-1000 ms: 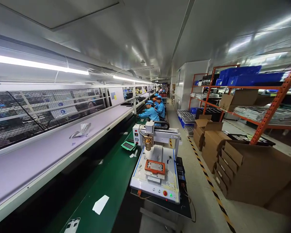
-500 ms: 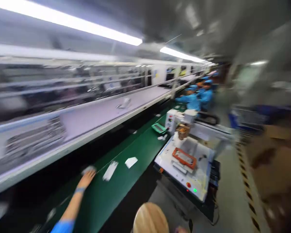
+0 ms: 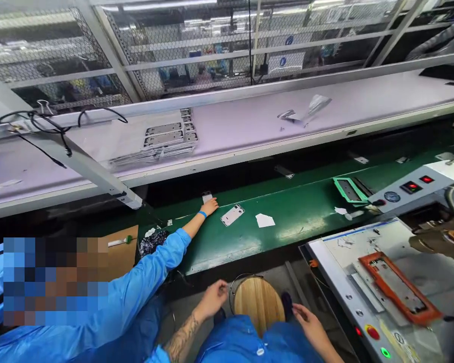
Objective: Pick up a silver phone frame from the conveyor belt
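Head view: left hand [image 3: 213, 297], right hand [image 3: 309, 320] flank stool [image 3: 258, 302]

No lettering can be read anywhere. The round blue stickers [image 3: 289, 40] behind the mesh and the red displays [image 3: 412, 186] on the control panel [image 3: 408, 190] carry marks — all too small and blurred to make out.
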Action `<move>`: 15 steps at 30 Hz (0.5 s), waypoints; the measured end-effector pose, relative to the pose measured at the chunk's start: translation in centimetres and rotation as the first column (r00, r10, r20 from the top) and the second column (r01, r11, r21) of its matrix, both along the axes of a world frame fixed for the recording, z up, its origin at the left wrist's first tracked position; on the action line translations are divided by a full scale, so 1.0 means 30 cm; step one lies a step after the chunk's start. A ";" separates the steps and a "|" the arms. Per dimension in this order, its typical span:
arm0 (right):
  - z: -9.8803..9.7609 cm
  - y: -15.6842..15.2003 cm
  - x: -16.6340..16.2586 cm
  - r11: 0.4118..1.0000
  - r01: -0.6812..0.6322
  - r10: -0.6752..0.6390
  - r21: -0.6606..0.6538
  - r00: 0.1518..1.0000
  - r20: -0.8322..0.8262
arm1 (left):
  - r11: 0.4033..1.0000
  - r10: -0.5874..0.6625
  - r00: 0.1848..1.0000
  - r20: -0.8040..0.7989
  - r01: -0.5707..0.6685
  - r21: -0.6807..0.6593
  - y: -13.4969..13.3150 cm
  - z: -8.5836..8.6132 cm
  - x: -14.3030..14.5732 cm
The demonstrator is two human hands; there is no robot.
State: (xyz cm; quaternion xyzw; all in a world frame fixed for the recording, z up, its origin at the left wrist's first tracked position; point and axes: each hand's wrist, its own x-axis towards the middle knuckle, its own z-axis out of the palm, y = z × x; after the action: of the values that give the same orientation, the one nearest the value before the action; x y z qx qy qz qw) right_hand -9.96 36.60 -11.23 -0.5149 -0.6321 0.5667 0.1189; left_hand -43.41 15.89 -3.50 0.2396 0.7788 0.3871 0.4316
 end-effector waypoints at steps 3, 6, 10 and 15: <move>-0.004 0.089 0.008 0.999 -0.041 0.042 0.032 0.999 -0.008 | 0.999 0.034 0.991 -0.131 -0.032 0.021 0.169 -0.017 -0.062; -0.012 0.243 -0.032 0.983 -0.149 0.154 0.105 0.987 -0.044 | 0.989 0.146 0.936 -0.321 -0.132 0.063 0.297 -0.042 -0.113; -0.018 0.623 -0.187 0.921 -0.240 0.270 0.306 0.961 -0.057 | 0.953 0.287 0.793 -0.537 -0.292 0.079 0.443 -0.128 -0.173; -0.073 1.274 -0.486 0.790 -0.118 0.139 0.601 0.990 0.013 | 0.927 0.309 0.610 -0.730 -0.364 0.088 0.617 -0.276 -0.285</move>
State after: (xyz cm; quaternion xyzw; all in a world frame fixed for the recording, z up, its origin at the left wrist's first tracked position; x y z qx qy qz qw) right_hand -24.54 74.83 -13.41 -0.3975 -0.8105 0.3523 0.2471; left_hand -51.97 34.40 -11.80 0.2087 0.9290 0.3053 0.0112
